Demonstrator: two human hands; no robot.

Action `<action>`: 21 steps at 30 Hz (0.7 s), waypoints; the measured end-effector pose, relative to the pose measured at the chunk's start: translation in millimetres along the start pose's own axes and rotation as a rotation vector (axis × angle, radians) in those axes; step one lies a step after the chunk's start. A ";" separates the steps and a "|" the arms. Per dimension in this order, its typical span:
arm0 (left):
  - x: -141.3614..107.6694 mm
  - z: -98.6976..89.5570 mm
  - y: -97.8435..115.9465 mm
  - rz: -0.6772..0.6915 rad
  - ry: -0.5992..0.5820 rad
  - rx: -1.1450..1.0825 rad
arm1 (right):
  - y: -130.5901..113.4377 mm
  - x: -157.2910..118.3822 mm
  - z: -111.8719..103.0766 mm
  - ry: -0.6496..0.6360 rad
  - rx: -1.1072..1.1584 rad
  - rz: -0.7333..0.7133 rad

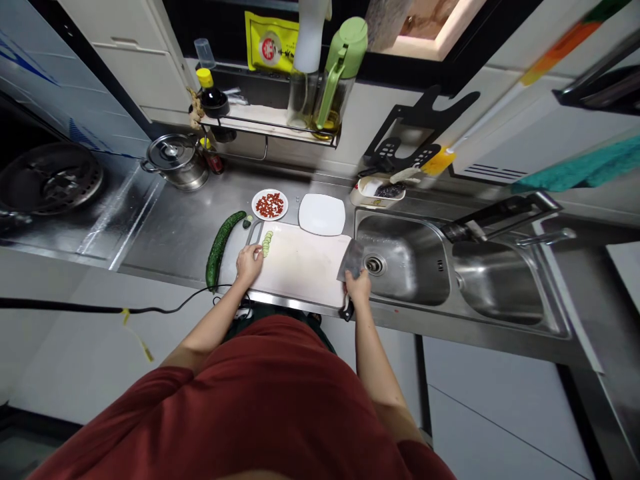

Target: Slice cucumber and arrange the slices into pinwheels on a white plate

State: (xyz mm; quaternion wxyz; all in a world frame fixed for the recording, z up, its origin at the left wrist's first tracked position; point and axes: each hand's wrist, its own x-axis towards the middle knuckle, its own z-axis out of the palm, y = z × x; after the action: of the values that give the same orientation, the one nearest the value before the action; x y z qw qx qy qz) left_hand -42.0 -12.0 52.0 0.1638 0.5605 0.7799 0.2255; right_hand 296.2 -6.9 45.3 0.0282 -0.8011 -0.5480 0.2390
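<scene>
My right hand grasps the cleaver; my left hand is at the cucumber slices, grip unclear.

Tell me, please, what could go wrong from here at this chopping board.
The knife in the right hand is at the right edge of the chopping board, beside the sink; a slip might drop it into the basin. The dark cable runs close to the left forearm, so it could snag. The large cucumber has one end near the counter's front edge; a knock might push it off.
</scene>
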 end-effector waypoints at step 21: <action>104.9 77.4 99.2 -0.084 -0.344 -0.127 | -23.3 -4.4 1.5 0.126 -0.263 0.052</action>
State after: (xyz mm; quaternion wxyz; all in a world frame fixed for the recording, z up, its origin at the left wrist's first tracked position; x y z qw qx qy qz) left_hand 43.3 127.3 39.4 0.3392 0.5463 0.7472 0.1680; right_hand 274.3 -1.8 52.6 -0.0489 -0.8253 -0.5507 0.1149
